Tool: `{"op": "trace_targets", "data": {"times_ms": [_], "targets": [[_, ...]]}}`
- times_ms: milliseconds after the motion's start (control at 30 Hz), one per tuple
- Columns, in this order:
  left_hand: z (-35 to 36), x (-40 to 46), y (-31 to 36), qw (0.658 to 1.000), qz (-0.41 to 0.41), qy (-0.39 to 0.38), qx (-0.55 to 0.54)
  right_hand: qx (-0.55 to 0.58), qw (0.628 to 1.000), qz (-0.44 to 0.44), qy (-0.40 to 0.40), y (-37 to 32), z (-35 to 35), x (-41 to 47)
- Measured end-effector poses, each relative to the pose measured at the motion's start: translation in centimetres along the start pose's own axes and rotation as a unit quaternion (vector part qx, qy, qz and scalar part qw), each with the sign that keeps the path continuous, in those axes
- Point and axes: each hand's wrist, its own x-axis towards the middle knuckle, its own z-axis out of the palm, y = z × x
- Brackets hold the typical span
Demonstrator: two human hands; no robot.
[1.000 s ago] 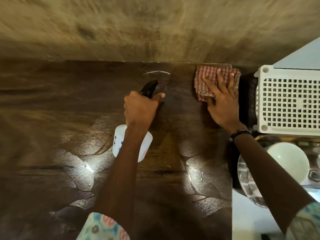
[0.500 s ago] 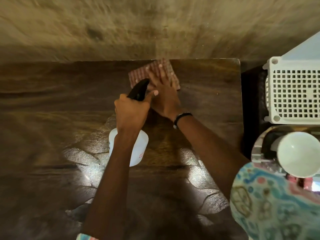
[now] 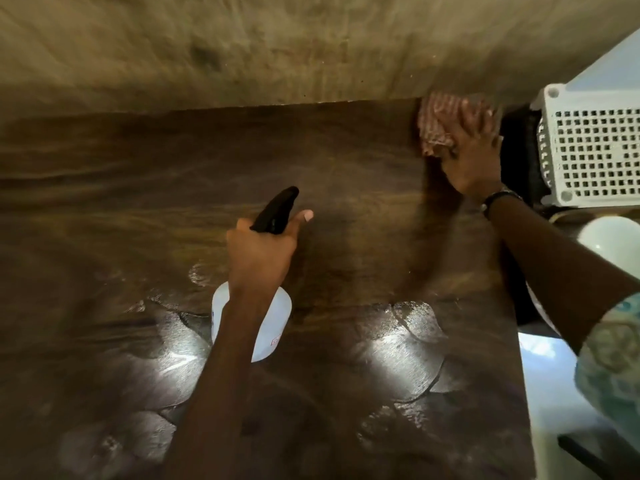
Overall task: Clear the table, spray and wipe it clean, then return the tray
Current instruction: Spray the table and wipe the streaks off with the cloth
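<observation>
- Head view, the only one we have. It looks down on a dark wooden worktop with wet patches glaring near its front edge.
- Left hand grips the neck of a spray bottle. Its fingers are curled round under the black nozzle head and the thumb sticks out straight to the right.
- The bottle is white and translucent and hangs below the left hand over the middle of the worktop. We can't tell whether its base touches the surface.
- Right hand lies flat on a red checked cloth at the far right corner of the worktop, against the wall.
- Right fingers are straight and slightly spread, pressing the cloth down. Hand and cloth are motion-blurred, so we can't read finer detail.
- A dark wristband sits on the right wrist. A patterned sleeve shows at the right edge.
- A white perforated basket sits just off the worktop's right end, apart from the cloth with a dark gap between.
- A white bowl sits nearer us than the basket, partly hidden by the right forearm.
- We can't pick out the tray here.
</observation>
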Motion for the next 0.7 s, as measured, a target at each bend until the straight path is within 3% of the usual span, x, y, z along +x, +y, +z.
{"op": "trace_targets", "data": {"times_ms": [100, 200, 300, 433, 567, 633, 700], "targets": [[-0.5, -0.5, -1.4, 1.0, -0.006, 0.004, -0.004, 0.025, 0.992, 0.118, 0.034, -1.0, 1.2, -3.8], [-0.9, -1.3, -2.3, 1.0, -0.021, -0.002, -0.015, 0.033, 0.99, 0.135, 0.035, -4.6, 2.8, -7.9], [-1.1, -2.0, -3.3, 0.999, -0.036, 0.002, -0.021, 0.041, 0.997, 0.053, 0.037, -9.0, 4.4, -10.8], [-1.5, -3.3, -4.6, 1.0, -0.023, 0.009, -0.012, 0.026, 0.992, -0.12, 0.002, -13.1, 6.9, -15.0], [-1.6, -4.8, -5.9, 1.0, -0.018, 0.008, -0.003, -0.021, 0.955, -0.293, -0.034, -10.4, 8.4, -20.6], [-1.6, -5.7, -6.6, 1.0, -0.02, 0.006, -0.006, -0.049, 0.948, -0.309, -0.05, -6.9, 7.8, -21.7], [-1.7, -6.7, -7.1, 1.0, -0.025, 0.001, -0.002, -0.051, 0.961, -0.269, -0.042, -4.1, 6.6, -21.7]]}}
